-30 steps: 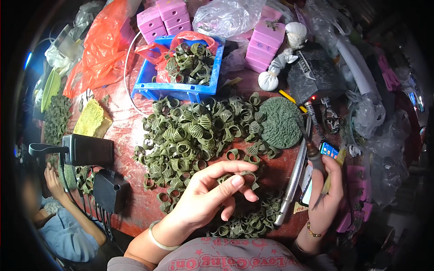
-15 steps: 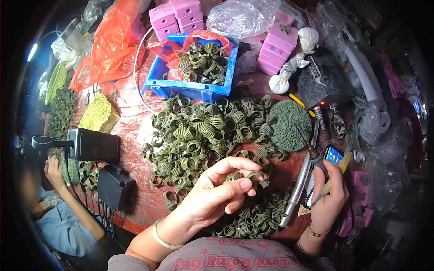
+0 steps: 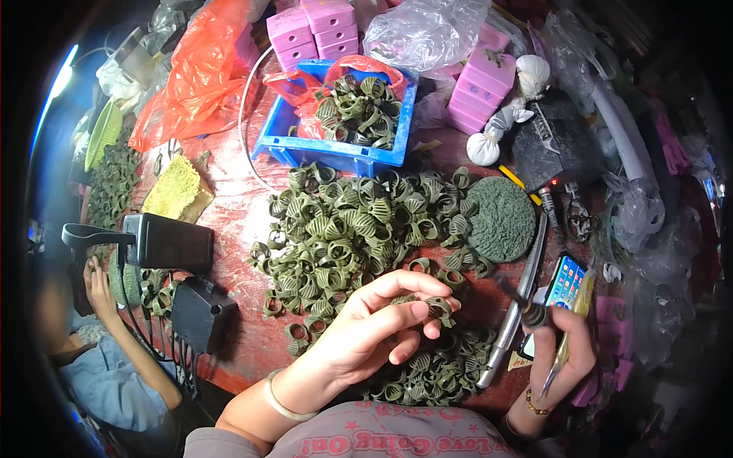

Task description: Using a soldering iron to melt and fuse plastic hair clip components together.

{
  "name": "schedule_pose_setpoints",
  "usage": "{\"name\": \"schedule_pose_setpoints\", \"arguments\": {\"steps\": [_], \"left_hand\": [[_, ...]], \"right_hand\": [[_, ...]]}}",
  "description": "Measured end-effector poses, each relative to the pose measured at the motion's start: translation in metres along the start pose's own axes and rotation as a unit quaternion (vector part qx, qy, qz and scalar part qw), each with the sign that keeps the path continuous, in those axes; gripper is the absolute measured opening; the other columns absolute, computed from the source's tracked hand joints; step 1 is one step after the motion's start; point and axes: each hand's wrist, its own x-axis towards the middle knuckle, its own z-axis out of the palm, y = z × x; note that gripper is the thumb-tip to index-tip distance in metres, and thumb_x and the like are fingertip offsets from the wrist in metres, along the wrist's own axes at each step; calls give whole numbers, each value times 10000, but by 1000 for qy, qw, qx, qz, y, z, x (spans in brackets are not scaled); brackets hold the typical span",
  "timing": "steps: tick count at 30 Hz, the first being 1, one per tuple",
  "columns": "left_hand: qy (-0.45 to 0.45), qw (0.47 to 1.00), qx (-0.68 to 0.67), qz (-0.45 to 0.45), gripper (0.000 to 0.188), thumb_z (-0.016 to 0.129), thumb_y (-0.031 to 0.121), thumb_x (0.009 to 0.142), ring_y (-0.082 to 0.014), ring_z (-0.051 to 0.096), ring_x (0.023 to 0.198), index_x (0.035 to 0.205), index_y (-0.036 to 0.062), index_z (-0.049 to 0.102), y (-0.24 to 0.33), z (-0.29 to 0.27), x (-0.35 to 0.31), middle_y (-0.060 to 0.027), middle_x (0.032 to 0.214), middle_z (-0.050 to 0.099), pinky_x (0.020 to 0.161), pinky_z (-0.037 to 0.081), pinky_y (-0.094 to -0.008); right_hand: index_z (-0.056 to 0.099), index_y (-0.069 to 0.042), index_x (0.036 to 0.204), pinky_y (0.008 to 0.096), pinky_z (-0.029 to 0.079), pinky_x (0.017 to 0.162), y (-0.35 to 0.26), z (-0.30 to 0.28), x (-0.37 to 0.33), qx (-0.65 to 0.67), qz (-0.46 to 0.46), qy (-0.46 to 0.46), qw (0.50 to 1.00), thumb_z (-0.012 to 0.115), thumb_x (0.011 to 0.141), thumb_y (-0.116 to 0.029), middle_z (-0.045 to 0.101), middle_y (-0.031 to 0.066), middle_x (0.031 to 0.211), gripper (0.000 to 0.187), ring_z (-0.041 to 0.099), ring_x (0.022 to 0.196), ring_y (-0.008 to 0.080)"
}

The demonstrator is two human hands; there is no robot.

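My left hand (image 3: 374, 324) is closed, thumb and fingers pinching a striped dark green ring (image 3: 439, 308); a second ring seems tucked in behind the thumb. My right hand (image 3: 571, 355) grips a soldering iron (image 3: 536, 314) with a dark handle, its blurred tip pointing up and left, apart from the ring. Along the same hand lies a slim yellow tool (image 3: 582, 301) with a thin end; whether the fingers grip it is unclear. Past my left hand spreads a heap of similar green rings (image 3: 343, 229), and more rings (image 3: 435, 374) lie close to my body.
A blue bin (image 3: 343, 160) of rings stands behind the heap. To the right are a round green pad (image 3: 500, 220), a metal tube (image 3: 502, 343), a lit phone (image 3: 566, 281) and a black box (image 3: 557, 141). Black devices (image 3: 174, 243) and a co-worker's hand (image 3: 99, 286) are at left.
My right hand has lifted the soldering iron off the green pad and swung its tip down toward my left hand. The left hand keeps its pinch. The view has shifted slightly.
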Motion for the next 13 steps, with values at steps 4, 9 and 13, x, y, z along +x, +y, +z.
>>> {"name": "schedule_pose_setpoints", "arguments": {"steps": [4, 9, 13], "left_hand": [[2, 1000, 26, 6, 221, 524, 35, 906, -118, 594, 753, 1122, 11, 567, 0, -1, 0, -173, 1069, 614, 432, 408, -146], [31, 995, 88, 39, 238, 526, 14, 905, -107, 599, 755, 1139, -4, 564, -4, -5, 0, -170, 1092, 617, 448, 439, -156], [36, 986, 149, 59, 280, 541, 33, 914, -123, 616, 784, 1191, -9, 547, -4, -6, -2, -168, 1121, 615, 453, 458, -165]], "right_hand": [[664, -24, 845, 295, 470, 582, -6, 0, 3, -27, -66, -4, 997, 740, 790, -405, 658, 59, 707, 392, 614, 597, 206], [673, -28, 830, 299, 460, 555, -7, 2, 3, -29, -71, -10, 997, 754, 760, -429, 651, 59, 692, 415, 603, 574, 218], [677, -31, 832, 301, 463, 555, -7, 2, 3, -23, -76, -18, 997, 756, 758, -424, 656, 61, 701, 408, 604, 576, 223]]}}
